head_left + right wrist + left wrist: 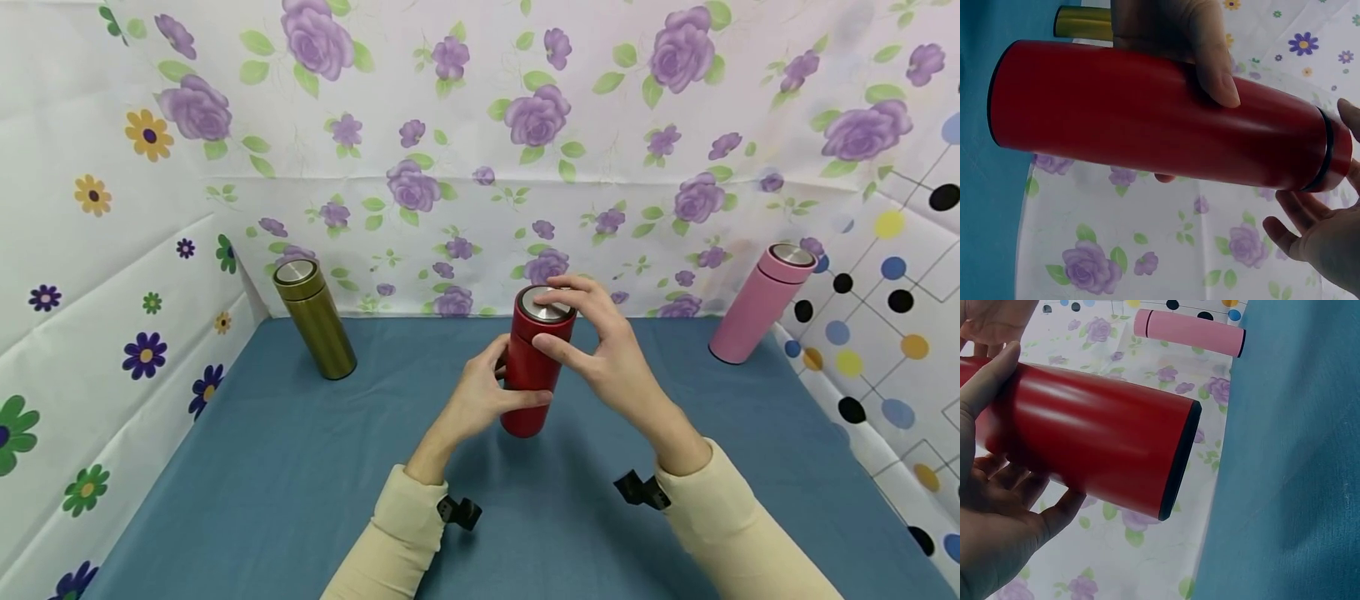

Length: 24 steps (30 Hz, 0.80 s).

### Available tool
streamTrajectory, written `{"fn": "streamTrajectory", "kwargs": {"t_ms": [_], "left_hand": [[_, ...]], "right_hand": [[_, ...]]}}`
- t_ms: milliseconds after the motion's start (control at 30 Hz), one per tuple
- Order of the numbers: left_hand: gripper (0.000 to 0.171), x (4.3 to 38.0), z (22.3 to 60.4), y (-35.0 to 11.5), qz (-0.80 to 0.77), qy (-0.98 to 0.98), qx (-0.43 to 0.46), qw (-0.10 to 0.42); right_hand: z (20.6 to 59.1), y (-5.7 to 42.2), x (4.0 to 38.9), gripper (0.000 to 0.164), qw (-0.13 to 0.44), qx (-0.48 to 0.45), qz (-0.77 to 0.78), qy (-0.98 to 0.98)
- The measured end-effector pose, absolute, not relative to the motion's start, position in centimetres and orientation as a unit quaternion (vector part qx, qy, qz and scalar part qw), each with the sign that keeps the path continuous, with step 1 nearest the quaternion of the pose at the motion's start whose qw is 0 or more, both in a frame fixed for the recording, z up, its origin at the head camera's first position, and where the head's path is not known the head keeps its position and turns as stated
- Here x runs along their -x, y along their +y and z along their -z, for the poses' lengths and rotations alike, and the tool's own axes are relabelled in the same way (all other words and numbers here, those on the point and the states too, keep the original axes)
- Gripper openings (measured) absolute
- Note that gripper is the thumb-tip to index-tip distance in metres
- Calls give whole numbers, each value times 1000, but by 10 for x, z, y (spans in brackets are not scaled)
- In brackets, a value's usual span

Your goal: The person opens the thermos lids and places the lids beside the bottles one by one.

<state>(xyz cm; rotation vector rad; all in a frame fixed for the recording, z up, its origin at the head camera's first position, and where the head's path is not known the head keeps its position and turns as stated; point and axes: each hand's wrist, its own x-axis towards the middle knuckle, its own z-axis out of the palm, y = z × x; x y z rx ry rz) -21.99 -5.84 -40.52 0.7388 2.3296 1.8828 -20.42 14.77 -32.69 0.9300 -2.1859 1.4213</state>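
Above the blue surface [300, 500], the left hand [476, 396] grips a red insulated flask [534, 367], long axis nearly upright; the right hand [613, 357], nearer the steel-topped lid [542, 312], curves around it, though a firm pinch cannot be confirmed.

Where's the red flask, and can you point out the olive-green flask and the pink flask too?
Red flask [533, 367]: head view, the front of its body.
Olive-green flask [322, 332]: head view, the middle of its body.
Pink flask [1194, 333]: left wrist view, the side of its body.
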Motion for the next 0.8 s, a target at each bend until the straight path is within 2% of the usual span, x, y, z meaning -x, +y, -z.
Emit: {"fn": "streamTrajectory", "kwargs": {"t_ms": [167,400,533,667,800], "left_hand": [[71,219,405,-58,-608,756,-241,35],[72,219,404,-61,-610,746,-260,63],[74,219,404,-61,-609,743,-267,73],[73,219,404,-60,-610,744,-265,69],[72,219,403,-59,-612,746,-258,54]], "right_hand": [[324,148,204,41,173,-329,-515,-773],[317,159,208,37,85,-377,-561,-732],[316,163,211,36,58,-392,-579,-713],[315,164,210,38,57,-391,-577,-715],[316,161,206,46,87,-377,-559,-733]]}}
